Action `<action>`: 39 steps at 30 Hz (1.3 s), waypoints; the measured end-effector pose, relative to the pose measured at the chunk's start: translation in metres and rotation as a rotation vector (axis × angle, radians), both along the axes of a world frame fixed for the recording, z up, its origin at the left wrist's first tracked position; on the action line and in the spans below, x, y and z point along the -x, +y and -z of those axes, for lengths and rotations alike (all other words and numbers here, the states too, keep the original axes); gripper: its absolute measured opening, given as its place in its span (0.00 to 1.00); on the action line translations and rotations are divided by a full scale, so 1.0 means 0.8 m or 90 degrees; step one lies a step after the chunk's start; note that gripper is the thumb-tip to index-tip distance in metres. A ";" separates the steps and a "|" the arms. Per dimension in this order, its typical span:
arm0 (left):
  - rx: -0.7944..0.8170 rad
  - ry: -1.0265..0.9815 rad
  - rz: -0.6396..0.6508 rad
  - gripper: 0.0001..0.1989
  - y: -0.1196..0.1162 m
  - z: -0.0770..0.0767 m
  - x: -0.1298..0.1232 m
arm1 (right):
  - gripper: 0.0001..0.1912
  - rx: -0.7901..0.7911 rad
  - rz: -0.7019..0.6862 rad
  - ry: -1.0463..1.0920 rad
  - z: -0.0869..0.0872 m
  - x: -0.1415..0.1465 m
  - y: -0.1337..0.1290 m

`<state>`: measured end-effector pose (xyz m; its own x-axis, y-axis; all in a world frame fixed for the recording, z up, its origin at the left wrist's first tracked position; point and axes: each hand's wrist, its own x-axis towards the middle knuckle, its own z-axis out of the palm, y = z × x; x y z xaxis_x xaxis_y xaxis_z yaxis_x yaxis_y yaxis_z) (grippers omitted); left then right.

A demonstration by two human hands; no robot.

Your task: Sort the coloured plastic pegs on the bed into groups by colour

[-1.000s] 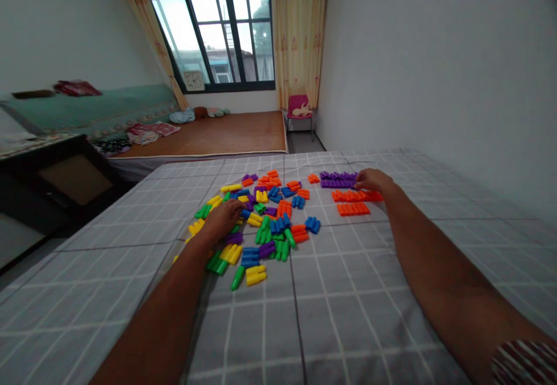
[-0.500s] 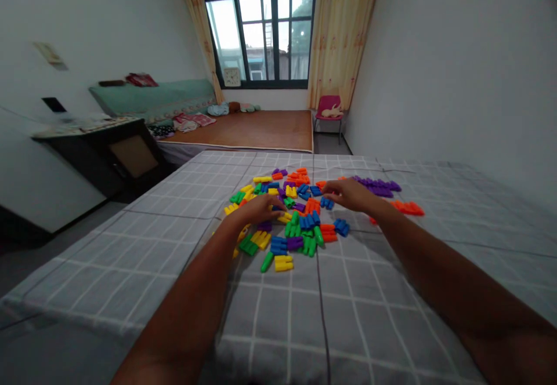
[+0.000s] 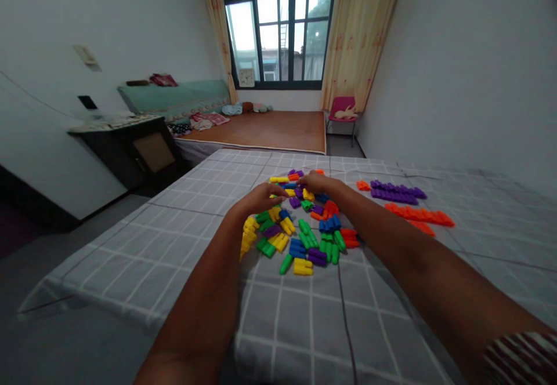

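Bullet-shaped plastic building blocks in yellow, green, blue, purple and orange lie in a loose pile on the checked cloth. My left hand (image 3: pixel 262 196) is over the left side of the pile, its fingers stretched to the right and apart, near a yellow block (image 3: pixel 290 193). Over the far part of the pile, my right hand (image 3: pixel 314 182) reaches left with bent, parted fingers, close to a purple block (image 3: pixel 299 192). I see no block held in either hand. Green blocks (image 3: pixel 308 234) lie nearer to me. My right hand and forearm hide some blocks.
Right of the pile lie joined purple blocks (image 3: pixel 395 192) and joined orange blocks (image 3: pixel 420 215). A yellow row (image 3: pixel 248 238) is beside my left forearm. The grey checked cloth (image 3: pixel 300 327) covers the table. Beyond stand a bed (image 3: pixel 278 130), a pink chair (image 3: pixel 342 109) and a dark cabinet (image 3: pixel 152 153).
My right hand has moved left across the pile, closer to my left hand. The camera view has turned slightly left, and the joined purple and orange blocks show more fully.
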<state>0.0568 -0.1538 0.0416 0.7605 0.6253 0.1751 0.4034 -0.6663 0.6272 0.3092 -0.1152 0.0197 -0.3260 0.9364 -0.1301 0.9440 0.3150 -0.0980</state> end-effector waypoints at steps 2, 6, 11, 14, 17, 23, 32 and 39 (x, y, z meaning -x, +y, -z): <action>-0.009 -0.064 -0.043 0.17 0.005 0.003 0.000 | 0.26 0.007 -0.010 -0.018 -0.002 -0.002 0.003; 0.000 -0.117 -0.072 0.18 0.010 0.010 -0.004 | 0.15 -0.004 -0.027 0.029 -0.023 -0.017 -0.007; 0.003 -0.080 -0.079 0.18 0.015 0.025 -0.007 | 0.13 -0.064 0.047 0.282 -0.044 -0.073 -0.044; -0.024 -0.036 -0.083 0.19 0.022 0.036 -0.008 | 0.16 -0.073 0.121 0.388 -0.047 -0.133 -0.079; -0.050 0.012 -0.087 0.20 0.026 0.041 -0.010 | 0.17 -0.147 0.249 0.439 -0.044 -0.212 -0.122; -0.052 0.067 -0.101 0.20 0.021 0.040 -0.020 | 0.17 -0.315 0.583 0.307 -0.009 -0.356 -0.204; -0.026 0.098 -0.101 0.20 0.025 0.051 -0.019 | 0.11 -0.221 0.693 0.165 0.038 -0.405 -0.224; -0.036 0.107 -0.099 0.21 0.029 0.055 -0.018 | 0.17 -0.316 0.724 0.235 0.034 -0.399 -0.218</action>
<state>0.0714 -0.1309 -0.0022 0.6776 0.7296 0.0926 0.5989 -0.6205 0.5063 0.6285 -0.2898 -0.0076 0.7386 0.6317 0.2355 0.6464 -0.5646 -0.5131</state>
